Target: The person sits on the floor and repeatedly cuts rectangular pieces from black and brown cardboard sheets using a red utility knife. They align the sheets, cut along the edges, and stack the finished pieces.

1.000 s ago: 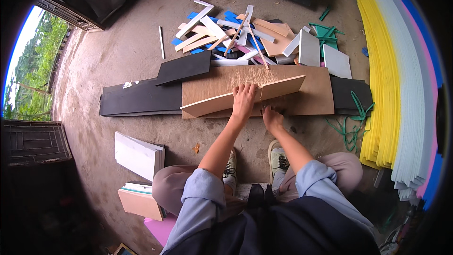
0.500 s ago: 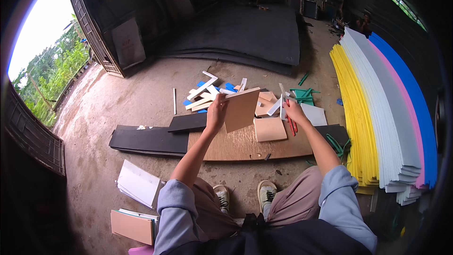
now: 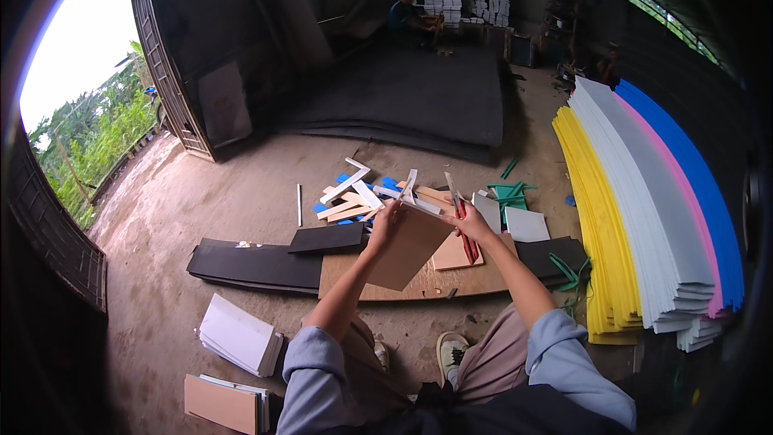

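My left hand (image 3: 385, 225) is closed on the far-left edge of a tan rectangular sheet (image 3: 411, 251) with a pale far edge, held tilted above a brown board (image 3: 419, 290). Closed around a red-handled cutting tool (image 3: 470, 252), my right hand (image 3: 477, 224) is at the sheet's right corner; whether it touches the sheet is unclear. The tool's long grey blade points away from me. Another tan sheet (image 3: 448, 258) lies on the board, partly hidden. Beyond my hands is a pile of white, tan and blue offcut strips (image 3: 348, 203).
Black slabs (image 3: 250, 264) flank the board. Stacked sheets (image 3: 233, 330) lie at the lower left. Tall yellow (image 3: 592, 250), white, pink and blue sheet stacks line the right. Large black sheets (image 3: 403, 97) cover the floor ahead; a person (image 3: 411, 20) sits beyond them.
The held sheet has moved lower and nearer me and tilted. My right hand has come left with the tool, from clear of the sheet to its right corner. The view has tipped up.
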A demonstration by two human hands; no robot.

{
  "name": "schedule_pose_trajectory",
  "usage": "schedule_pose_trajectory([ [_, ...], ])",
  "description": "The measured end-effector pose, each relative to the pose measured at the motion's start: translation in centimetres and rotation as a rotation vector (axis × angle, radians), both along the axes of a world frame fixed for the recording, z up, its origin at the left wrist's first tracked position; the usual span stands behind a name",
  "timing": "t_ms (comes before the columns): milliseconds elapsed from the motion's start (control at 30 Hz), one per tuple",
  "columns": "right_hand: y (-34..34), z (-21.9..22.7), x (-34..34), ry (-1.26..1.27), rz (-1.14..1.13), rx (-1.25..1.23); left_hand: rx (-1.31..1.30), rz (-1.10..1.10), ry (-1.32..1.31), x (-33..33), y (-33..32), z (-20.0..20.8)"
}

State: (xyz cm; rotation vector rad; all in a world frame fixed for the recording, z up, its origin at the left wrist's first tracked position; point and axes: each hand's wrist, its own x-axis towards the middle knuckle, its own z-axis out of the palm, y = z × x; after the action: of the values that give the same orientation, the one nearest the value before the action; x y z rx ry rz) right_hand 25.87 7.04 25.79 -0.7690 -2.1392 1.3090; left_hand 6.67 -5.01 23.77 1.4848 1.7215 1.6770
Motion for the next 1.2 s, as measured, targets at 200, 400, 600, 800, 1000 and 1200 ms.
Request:
schedule_pose_trajectory([
  [200, -1.8, -0.4, 0.1, -0.118, 0.024, 0.082, 0.001, 0.032, 0.077, 0.1, 0.5, -2.2],
  [400, -2.3, 0.2, -0.2, -0.176, 0.091, 0.111, 0.076, -0.036, -0.097, 0.5, 0.1, -1.8],
  [600, 0.6, -1.4, 0.0, 0.004, -0.228, 0.305, 0.183, 0.291, 0.179, 2.2, 0.2, 0.9],
  [800, 1.4, -0.7, 0.8, 0.456, -0.329, -0.510, 0.081, 0.833, 0.115, -0.2, -0.5, -1.2],
  [1000, 1.0, -2.7, 0.1, 0.575, -0.210, -0.652, 0.054, 0.048, -0.720, 4.1, 0.5, -1.0],
  [1200, -3.9, -4.6, -3.1, 0.241, -0.063, -0.682, 0.137, 0.404, -0.475, -0.2, 1.1, -3.3],
])
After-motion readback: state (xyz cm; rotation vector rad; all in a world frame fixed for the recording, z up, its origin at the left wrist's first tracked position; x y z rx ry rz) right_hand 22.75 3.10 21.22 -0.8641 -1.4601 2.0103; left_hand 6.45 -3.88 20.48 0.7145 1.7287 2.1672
